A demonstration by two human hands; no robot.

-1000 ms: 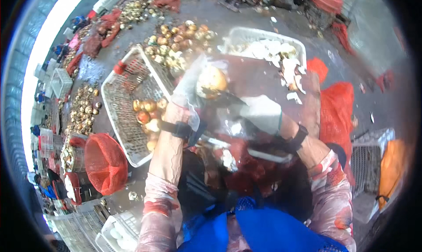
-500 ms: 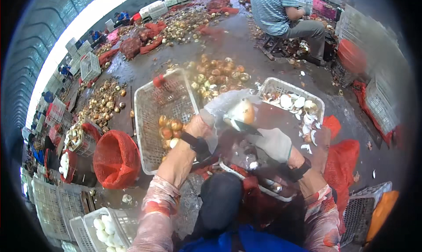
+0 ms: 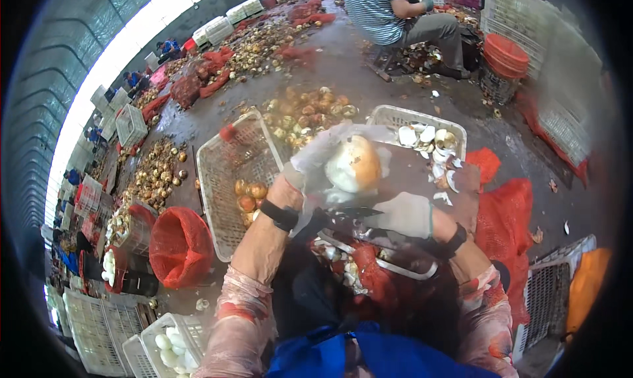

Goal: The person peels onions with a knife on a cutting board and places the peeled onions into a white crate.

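A partly peeled onion (image 3: pixel 364 162), white on one side and golden-brown on the other, rests in my left hand (image 3: pixel 315 155). A thin translucent glove covers that hand, and its fingers wrap the onion's far side. Just below the onion, my right hand (image 3: pixel 403 217), in a whitish glove, grips a knife. The dark knife blade (image 3: pixel 353 212) points left and shows apart from the onion. The knife's handle is hidden in the hand. Beyond the right hand, a white crate (image 3: pixel 465 139) holds pale peelings and onion pieces.
A white crate (image 3: pixel 206 174) with several brown onions stands at left, near an open red mesh bag (image 3: pixel 181 246). Peeled onions fill a crate (image 3: pixel 198 325) at lower left. Unpeeled onions (image 3: pixel 310 111) lie ahead. A seated person (image 3: pixel 376 15) works at the far right.
The knife has come away from the onion, my right hand moving down and toward me. The onion has turned to show more white flesh. The whole view has shifted slightly.
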